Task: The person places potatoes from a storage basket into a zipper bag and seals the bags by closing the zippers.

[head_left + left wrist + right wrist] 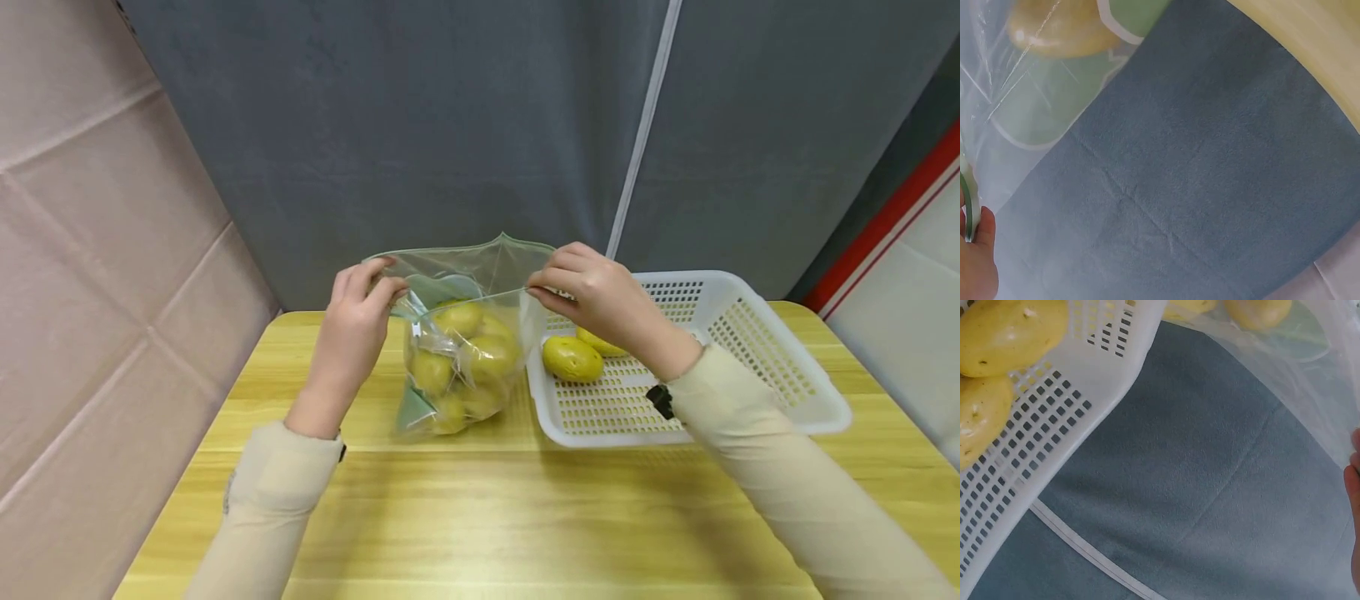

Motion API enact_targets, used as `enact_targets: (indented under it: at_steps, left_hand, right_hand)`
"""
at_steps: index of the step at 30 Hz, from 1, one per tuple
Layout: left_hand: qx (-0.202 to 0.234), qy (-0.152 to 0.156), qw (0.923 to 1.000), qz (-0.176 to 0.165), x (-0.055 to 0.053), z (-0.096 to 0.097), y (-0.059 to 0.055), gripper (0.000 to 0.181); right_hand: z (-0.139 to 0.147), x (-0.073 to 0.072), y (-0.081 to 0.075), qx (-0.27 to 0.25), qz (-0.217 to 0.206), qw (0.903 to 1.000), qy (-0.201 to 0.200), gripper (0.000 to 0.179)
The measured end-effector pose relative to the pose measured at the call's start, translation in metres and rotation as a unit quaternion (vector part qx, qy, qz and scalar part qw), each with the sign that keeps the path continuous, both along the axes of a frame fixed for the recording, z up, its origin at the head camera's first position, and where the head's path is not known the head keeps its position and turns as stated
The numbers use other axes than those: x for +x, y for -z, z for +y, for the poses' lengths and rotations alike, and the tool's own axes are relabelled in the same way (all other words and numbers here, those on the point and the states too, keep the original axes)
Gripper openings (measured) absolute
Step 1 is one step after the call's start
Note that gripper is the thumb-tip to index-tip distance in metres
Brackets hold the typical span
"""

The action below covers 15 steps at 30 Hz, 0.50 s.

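Observation:
A clear zip bag (501,265) with green edging stands upright on the table, its mouth spread wide. Several yellow potatoes (491,357) fill its lower part. My left hand (358,321) pinches the bag's left rim between thumb and fingers; in the left wrist view the left hand (977,265) shows at the edge, on the green-lined rim. My right hand (600,287) pinches the opposite rim, above the basket's left end. In the right wrist view, only part of the right hand (1354,481) shows beside the clear plastic.
A white perforated basket (813,392) stands to the right of the bag, partly under my right forearm. Two potatoes (572,359) lie at its left end. Behind the wooden table (450,517) hangs a grey curtain (405,125), and a pale padded wall (97,317) borders the left.

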<state>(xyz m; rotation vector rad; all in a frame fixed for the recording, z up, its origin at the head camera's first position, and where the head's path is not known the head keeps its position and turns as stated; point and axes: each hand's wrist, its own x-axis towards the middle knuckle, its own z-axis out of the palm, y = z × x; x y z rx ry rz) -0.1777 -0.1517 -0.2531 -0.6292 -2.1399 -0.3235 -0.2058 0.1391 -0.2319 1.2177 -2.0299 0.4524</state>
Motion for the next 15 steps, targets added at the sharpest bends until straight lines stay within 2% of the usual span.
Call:
enact_targets:
  at_steps: [7, 15]
  left_hand:
    - [0.023, 0.006, 0.9997, -0.011, -0.0039, -0.0009, -0.0085, 0.017]
    - [0.041, 0.026, 0.9983, -0.033, -0.0047, -0.0003, -0.0094, 0.018]
  right_hand:
    - [0.0007, -0.0033, -0.0079, 0.004, 0.0, 1.0, 0.006, 0.007]
    - [-0.0001, -0.0047, -0.0077, 0.005, -0.006, 1.0, -0.004, 0.008]
